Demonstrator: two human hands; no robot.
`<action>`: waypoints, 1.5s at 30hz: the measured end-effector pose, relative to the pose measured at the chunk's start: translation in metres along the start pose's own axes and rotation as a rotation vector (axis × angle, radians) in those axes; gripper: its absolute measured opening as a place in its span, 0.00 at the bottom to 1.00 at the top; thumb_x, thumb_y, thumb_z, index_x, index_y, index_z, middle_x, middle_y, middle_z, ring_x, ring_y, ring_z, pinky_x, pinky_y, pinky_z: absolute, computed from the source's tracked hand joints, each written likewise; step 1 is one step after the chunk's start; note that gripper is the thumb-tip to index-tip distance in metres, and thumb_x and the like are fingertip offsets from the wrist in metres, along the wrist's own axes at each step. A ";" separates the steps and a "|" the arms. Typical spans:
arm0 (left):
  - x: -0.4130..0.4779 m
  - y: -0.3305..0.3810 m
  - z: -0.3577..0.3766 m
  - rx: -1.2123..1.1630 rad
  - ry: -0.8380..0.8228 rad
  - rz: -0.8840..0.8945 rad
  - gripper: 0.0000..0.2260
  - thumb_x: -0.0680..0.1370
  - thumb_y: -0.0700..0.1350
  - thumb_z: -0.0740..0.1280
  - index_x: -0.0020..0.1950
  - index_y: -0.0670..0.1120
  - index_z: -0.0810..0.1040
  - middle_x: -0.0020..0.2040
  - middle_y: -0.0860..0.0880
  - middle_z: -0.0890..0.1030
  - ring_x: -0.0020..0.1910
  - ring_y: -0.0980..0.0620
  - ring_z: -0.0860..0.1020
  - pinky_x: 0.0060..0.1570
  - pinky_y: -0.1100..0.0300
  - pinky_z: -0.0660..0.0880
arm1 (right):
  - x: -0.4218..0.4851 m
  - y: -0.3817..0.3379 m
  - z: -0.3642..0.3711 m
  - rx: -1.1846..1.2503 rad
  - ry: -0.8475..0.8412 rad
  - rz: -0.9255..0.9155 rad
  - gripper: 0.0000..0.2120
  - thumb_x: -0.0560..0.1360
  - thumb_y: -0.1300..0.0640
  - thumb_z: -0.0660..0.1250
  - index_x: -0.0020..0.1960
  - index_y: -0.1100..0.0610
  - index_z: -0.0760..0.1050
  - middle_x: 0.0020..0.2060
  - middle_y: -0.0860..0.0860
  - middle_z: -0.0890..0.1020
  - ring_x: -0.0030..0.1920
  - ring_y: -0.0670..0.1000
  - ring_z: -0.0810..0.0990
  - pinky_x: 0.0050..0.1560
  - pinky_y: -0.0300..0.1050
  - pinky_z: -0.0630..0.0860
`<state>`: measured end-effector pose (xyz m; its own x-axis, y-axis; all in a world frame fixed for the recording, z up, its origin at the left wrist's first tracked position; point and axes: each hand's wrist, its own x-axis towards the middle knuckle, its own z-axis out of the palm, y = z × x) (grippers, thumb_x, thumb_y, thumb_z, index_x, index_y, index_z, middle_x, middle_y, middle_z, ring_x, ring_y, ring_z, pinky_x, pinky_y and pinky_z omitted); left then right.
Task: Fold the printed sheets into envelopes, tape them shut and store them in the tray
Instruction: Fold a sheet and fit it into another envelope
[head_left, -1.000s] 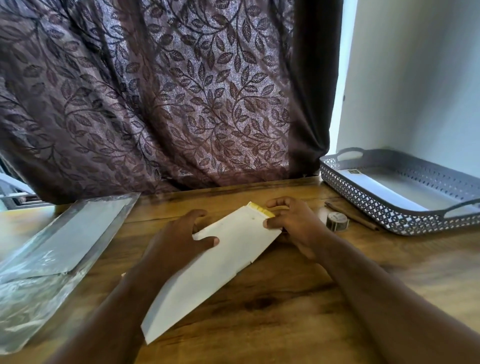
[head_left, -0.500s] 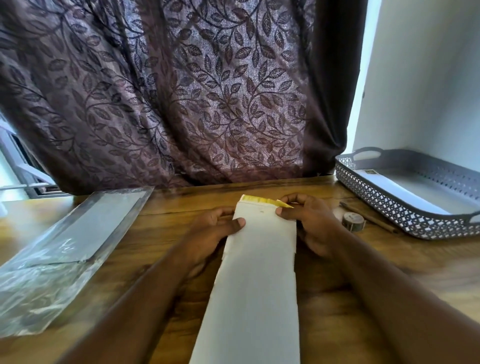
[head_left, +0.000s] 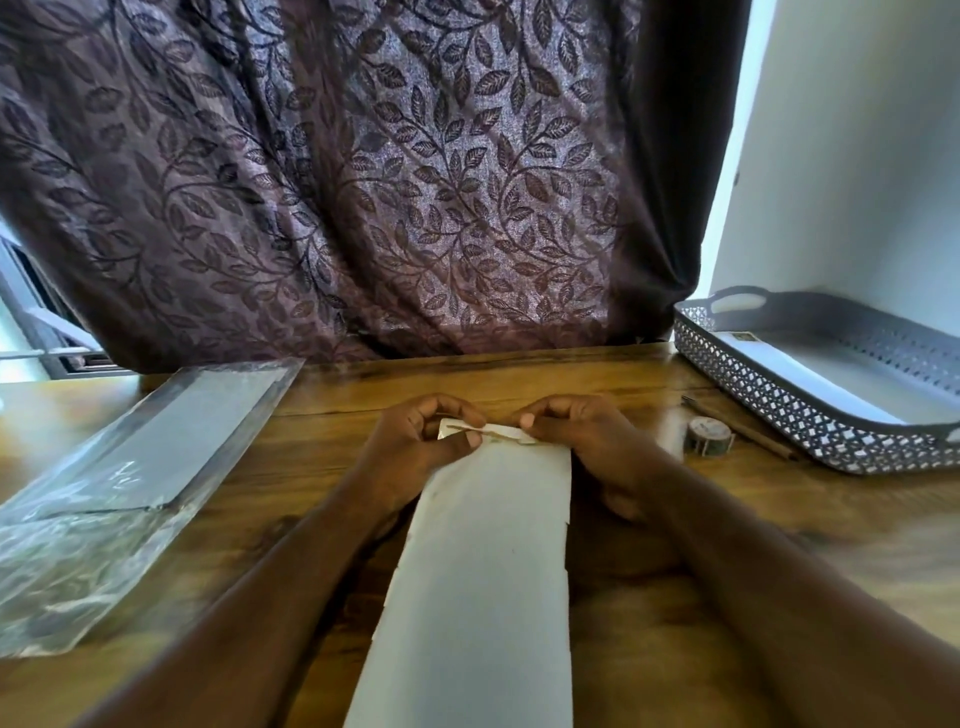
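The left hand (head_left: 415, 441) pinches the far left corner of a long white folded sheet (head_left: 483, 571), thumb on top and fingers curled behind the edge. The right hand (head_left: 587, 441) does the same at the far right corner, its thumb and forefinger closed on the paper. Between the two hands a narrow flap (head_left: 488, 432) is turned over along the far end of the sheet, with a thin yellowish line showing at its fold. The sheet runs lengthwise from the hands back toward the person, between both forearms, and lies on the wooden counter (head_left: 649, 374); its long sides have small notches.

Just beside the right hand, on the counter, stands a small roll of tape (head_left: 707, 435), and a thin brown stick (head_left: 743, 428) lies next to it – what it is I cannot tell. Beyond these, at the right end against the white wall (head_left: 857, 156), sits a grey perforated tray (head_left: 779, 415) with handles, and a white envelope (head_left: 810, 379) lies flat inside it. Well apart on the left, a clear plastic sleeve (head_left: 130, 467) holds flat sheets. A dark leaf-patterned curtain (head_left: 337, 182) hangs behind the counter.
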<state>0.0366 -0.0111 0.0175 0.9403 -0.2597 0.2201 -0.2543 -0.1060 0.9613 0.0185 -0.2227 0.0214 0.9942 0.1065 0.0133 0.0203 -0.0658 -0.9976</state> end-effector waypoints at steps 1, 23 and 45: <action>0.000 -0.001 0.001 0.011 -0.013 0.003 0.08 0.74 0.36 0.75 0.44 0.50 0.85 0.44 0.46 0.86 0.41 0.52 0.81 0.44 0.55 0.79 | -0.001 0.000 0.001 -0.066 -0.009 -0.016 0.07 0.77 0.58 0.71 0.51 0.61 0.84 0.45 0.59 0.86 0.42 0.53 0.84 0.43 0.46 0.81; 0.000 -0.005 0.004 -0.032 -0.010 -0.089 0.08 0.74 0.35 0.74 0.51 0.43 0.82 0.46 0.44 0.87 0.44 0.46 0.86 0.44 0.54 0.82 | 0.005 0.004 0.007 -0.375 0.044 -0.160 0.06 0.75 0.56 0.74 0.45 0.59 0.85 0.41 0.52 0.87 0.40 0.49 0.84 0.41 0.45 0.82; -0.003 -0.001 0.007 -0.053 -0.117 -0.069 0.11 0.74 0.33 0.73 0.55 0.41 0.82 0.47 0.42 0.87 0.47 0.45 0.86 0.46 0.56 0.82 | 0.009 0.009 0.010 -0.462 0.025 -0.219 0.08 0.76 0.50 0.73 0.48 0.54 0.86 0.42 0.47 0.87 0.44 0.47 0.85 0.47 0.46 0.81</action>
<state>0.0325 -0.0172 0.0146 0.9215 -0.3640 0.1351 -0.1746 -0.0778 0.9816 0.0267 -0.2126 0.0117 0.9635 0.1435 0.2262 0.2675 -0.4766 -0.8374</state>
